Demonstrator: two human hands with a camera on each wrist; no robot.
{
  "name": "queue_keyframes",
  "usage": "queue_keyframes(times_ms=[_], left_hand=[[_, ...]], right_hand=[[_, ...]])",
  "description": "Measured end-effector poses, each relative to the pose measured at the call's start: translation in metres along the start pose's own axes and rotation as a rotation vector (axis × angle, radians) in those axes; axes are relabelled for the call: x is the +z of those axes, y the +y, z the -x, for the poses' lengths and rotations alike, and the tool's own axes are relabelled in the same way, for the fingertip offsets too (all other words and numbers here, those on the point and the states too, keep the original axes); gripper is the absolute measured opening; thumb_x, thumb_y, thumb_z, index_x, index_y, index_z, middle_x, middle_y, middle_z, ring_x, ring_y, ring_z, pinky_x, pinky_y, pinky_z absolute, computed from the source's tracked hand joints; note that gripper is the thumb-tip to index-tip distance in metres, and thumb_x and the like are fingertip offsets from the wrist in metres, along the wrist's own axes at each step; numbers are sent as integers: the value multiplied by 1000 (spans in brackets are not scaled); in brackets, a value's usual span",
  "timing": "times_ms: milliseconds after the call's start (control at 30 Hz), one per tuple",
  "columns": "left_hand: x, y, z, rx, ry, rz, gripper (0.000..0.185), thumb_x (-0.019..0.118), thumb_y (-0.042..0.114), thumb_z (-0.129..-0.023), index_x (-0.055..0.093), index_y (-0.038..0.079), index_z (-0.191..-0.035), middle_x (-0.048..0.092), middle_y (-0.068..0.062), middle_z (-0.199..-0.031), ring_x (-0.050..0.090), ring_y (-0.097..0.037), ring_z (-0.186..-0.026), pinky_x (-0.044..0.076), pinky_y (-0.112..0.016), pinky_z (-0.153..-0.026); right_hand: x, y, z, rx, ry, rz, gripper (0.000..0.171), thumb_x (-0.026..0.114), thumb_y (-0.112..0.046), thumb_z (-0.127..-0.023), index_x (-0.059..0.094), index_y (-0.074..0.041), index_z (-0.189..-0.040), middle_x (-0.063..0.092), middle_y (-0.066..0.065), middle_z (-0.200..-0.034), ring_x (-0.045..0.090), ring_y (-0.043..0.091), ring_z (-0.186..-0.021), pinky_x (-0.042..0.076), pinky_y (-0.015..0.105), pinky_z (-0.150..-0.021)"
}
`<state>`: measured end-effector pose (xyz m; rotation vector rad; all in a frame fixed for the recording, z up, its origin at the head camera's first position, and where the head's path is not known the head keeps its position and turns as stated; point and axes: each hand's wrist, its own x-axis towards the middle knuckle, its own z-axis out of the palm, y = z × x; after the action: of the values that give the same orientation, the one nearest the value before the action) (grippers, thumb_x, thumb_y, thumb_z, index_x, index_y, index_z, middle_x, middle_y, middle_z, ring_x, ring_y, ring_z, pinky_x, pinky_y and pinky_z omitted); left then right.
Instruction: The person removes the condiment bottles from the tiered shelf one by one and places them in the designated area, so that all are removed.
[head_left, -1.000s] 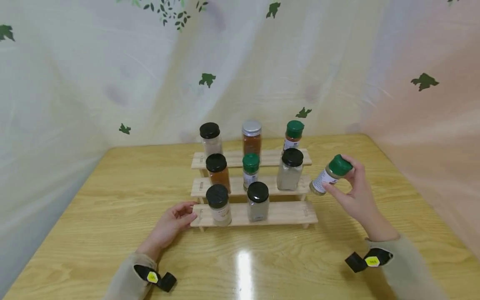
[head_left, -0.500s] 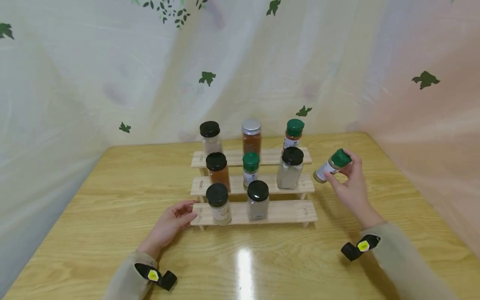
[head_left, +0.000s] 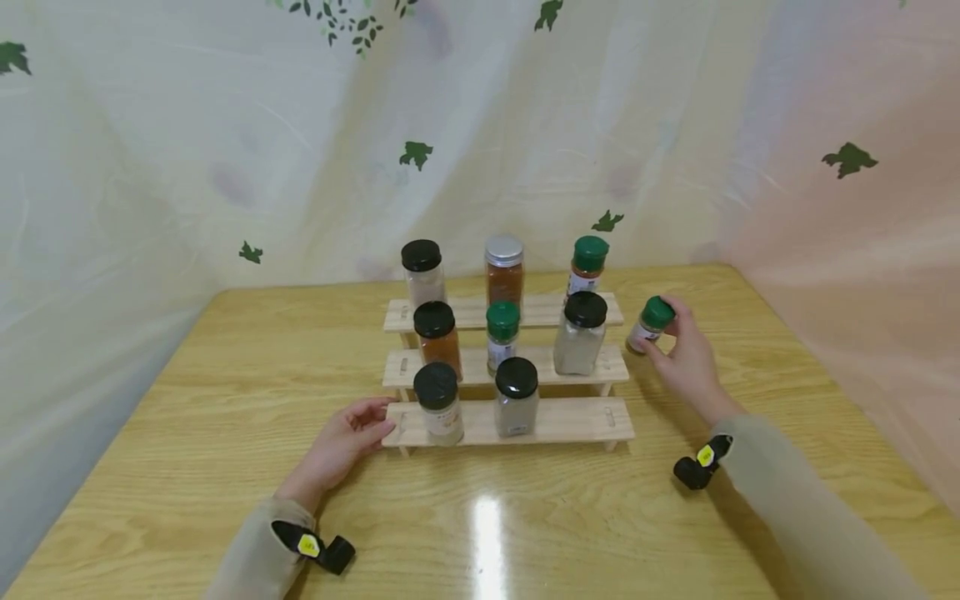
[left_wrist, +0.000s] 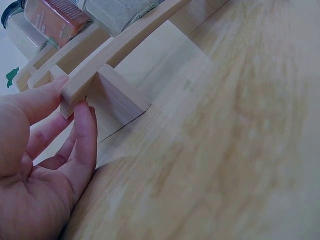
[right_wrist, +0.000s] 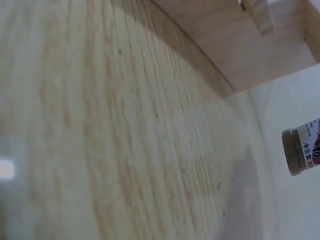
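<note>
A three-tier wooden spice rack stands mid-table. My left hand pinches the left end of its lowest shelf, thumb above and fingertips below, as the left wrist view shows. Right of the rack, my right hand holds a green-capped spice jar, slightly tilted, above the table. Only the jar's base and label show in the right wrist view; the hand itself is out of that frame. On the lowest shelf stand a black-capped jar at left and another black-capped jar in the middle.
The middle shelf bears an orange-brown spice jar, a small green-capped jar and a square black-capped jar. On the top shelf are a black-capped jar, a silver-capped jar and a green-capped jar. A leaf-print curtain hangs behind.
My right hand has moved a little to the left and away from me with the green-capped jar, which now stands more upright. My left hand has stayed on the rack.
</note>
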<state>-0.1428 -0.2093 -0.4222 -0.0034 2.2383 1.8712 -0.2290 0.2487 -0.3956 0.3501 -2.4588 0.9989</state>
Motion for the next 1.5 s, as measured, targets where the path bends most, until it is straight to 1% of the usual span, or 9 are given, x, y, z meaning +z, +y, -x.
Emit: queue_keyframes(times_ms=[133,267,533,633,767,867,1000,1267,1500], left_hand=[[1,0,0,-6,3,-3,46,60,7,-92,44,-10,-132,51,1,-98,50,-5,-82,48,-19,-70],[1,0,-1,0,-2,6,45,59,6,-92,44,-10,-131,51,1,-98,50,-5,-82,48,-19,-70],[0,-1,1,6,1,23,46,59,6,-92,44,-11,-132,52,2,-98,51,-5,-83,48,-19,-70],[0,-1,2,3,1,27,45,58,4,-92,43,-12,-131,52,2,-98,51,-5,-83,49,-19,-70],[1,-1,2,-12,2,24,46,58,6,-93,43,-11,-132,51,1,-99,50,-5,-84,48,-19,-70],[1,-1,1,-23,3,23,47,59,9,-93,43,-9,-134,50,0,-101,49,-6,-84,48,-19,-70],[1,0,0,-31,2,27,47,59,9,-93,43,-8,-134,50,0,-101,49,-5,-85,48,-19,-70],[1,0,1,-24,0,18,46,58,8,-93,43,-9,-134,51,0,-100,50,-5,-84,47,-19,-70],[1,0,1,-27,4,33,47,58,7,-93,43,-9,-134,51,0,-101,50,-4,-85,47,-18,-71]], right_hand=[[3,8,-4,8,-9,7,69,69,1,-83,29,-2,-139,54,31,-115,56,48,-99,42,62,-85],[4,14,-7,40,-11,11,69,67,1,-85,26,-1,-140,52,33,-118,55,49,-101,42,62,-86],[8,19,-9,97,-24,-16,69,65,2,-86,23,-2,-141,52,34,-119,56,49,-99,43,61,-85],[10,21,-8,114,-38,-10,68,65,2,-86,24,-2,-141,52,34,-118,56,49,-99,43,60,-84],[13,24,-8,102,-46,5,68,65,1,-86,24,-2,-141,53,35,-117,56,49,-98,45,60,-81],[12,26,-9,103,-49,-11,69,64,0,-87,22,-4,-142,53,35,-117,57,49,-98,46,59,-80],[11,28,-12,117,-60,-50,71,64,1,-87,21,-5,-143,52,35,-117,56,49,-100,46,59,-85],[5,25,-16,162,-147,-70,70,63,-3,-89,19,-6,-143,48,34,-121,51,49,-108,41,60,-93],[2,25,-21,119,-147,-72,63,64,-7,-89,26,-1,-139,49,31,-119,49,45,-108,41,58,-90]])
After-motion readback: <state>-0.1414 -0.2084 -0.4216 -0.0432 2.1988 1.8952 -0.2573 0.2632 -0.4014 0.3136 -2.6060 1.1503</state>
